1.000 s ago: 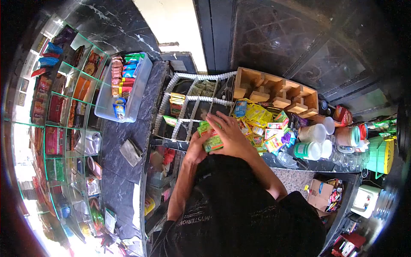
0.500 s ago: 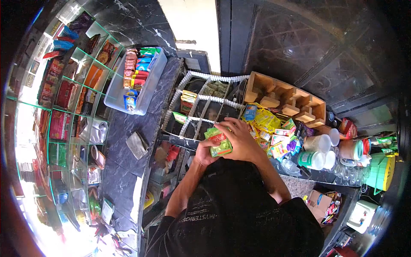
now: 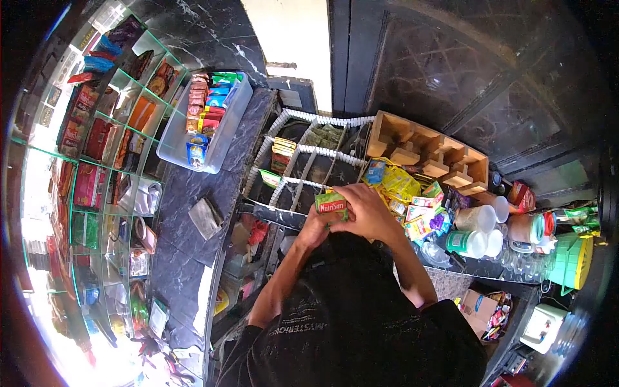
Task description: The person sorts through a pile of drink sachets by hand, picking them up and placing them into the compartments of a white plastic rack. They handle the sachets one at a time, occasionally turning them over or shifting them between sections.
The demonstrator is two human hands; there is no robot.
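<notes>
A green stack of NutriSari drink sachets is held upright in front of my chest, its label facing up toward me. My left hand wraps the stack from the left and below. From the right, my right hand closes over its side, with fingers across the top and back edge. Just beyond is a white-edged divided rack. It has a row of orange-and-white sachets in one compartment, a green-white sachet in another and dark sachets at the back.
To the right lies a pile of mixed sachets before a wooden compartment box. Jars stand further right. On the left counter are a clear plastic tub of sachets and a grey folded item, beside glass shelves.
The sachet stack has been turned more upright and squared, so its label reads level. My right hand has slid lower along its side, and both hands stay on it.
</notes>
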